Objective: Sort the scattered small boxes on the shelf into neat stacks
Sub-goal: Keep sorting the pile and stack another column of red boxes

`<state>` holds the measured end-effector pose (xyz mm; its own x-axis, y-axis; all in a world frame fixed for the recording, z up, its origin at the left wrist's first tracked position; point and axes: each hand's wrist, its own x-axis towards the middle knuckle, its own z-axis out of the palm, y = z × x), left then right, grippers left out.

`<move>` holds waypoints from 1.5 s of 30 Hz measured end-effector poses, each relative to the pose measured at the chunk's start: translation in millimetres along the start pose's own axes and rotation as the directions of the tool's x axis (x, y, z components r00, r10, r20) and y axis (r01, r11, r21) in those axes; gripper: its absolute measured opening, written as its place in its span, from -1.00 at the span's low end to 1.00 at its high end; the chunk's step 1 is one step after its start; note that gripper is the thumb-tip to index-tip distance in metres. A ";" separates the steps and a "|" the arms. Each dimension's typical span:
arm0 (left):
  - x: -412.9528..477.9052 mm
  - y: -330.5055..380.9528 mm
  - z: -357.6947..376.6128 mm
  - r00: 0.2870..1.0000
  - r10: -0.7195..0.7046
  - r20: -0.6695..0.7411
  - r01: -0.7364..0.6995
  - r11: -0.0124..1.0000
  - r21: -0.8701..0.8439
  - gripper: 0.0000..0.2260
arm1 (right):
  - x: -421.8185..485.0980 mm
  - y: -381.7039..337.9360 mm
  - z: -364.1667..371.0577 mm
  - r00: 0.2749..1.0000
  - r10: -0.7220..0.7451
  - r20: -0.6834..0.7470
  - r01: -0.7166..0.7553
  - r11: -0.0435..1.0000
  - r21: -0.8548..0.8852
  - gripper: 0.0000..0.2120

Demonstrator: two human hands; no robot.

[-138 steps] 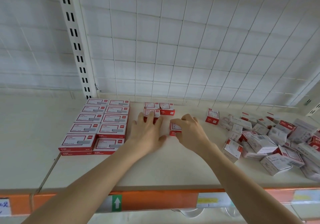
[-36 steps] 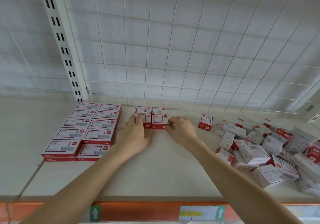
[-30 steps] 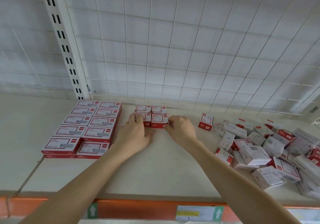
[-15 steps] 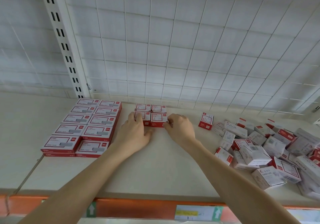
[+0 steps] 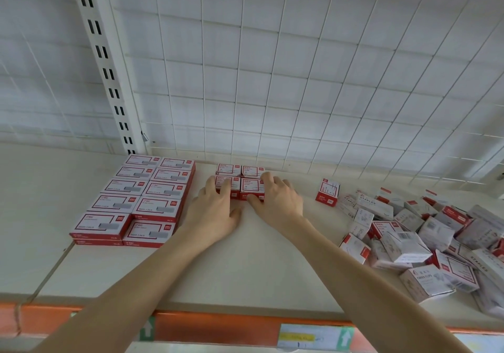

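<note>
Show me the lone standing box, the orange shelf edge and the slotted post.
lone standing box (image 5: pixel 328 191), head view, front face.
orange shelf edge (image 5: pixel 218 328), head view, bare strip between labels.
slotted post (image 5: pixel 105 63), head view, between slot pairs.

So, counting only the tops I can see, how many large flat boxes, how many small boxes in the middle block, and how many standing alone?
Large flat boxes: 10
Small boxes: 4
Lone box: 1
Total: 15
Jumbled pile on the right: too tangled to count

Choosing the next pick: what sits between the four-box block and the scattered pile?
In the head view, past the right hand, a lone box stands clear of the block, just left of the pile; otherwise bare shelf.
</note>
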<state>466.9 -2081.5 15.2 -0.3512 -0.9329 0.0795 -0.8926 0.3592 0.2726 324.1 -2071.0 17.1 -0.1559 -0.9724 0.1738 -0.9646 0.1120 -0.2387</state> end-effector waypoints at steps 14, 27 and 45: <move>4.2 16.1 -1.9 0.996 0.078 -0.049 -0.068 0.983 0.169 -0.46 | -2.5 8.0 -13.6 1.000 -0.013 0.010 0.013 0.999 0.050 -0.55; 22.2 78.9 11.3 0.971 0.237 0.021 -0.237 0.960 0.148 -0.52 | 10.3 86.6 -70.2 0.926 0.242 0.291 -0.181 0.959 -0.220 -0.56; 9.8 88.0 5.4 0.973 0.230 -0.015 -0.230 0.966 -0.117 -0.50 | 6.6 74.5 -59.8 0.951 0.069 0.301 -0.099 0.992 0.084 -0.34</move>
<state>383.4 -2058.9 34.8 -0.5426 -0.8257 0.1544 -0.7486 0.5587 0.3570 238.5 -2056.8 57.6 -0.1511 -0.9788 -0.1383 -0.9231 0.1898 -0.3344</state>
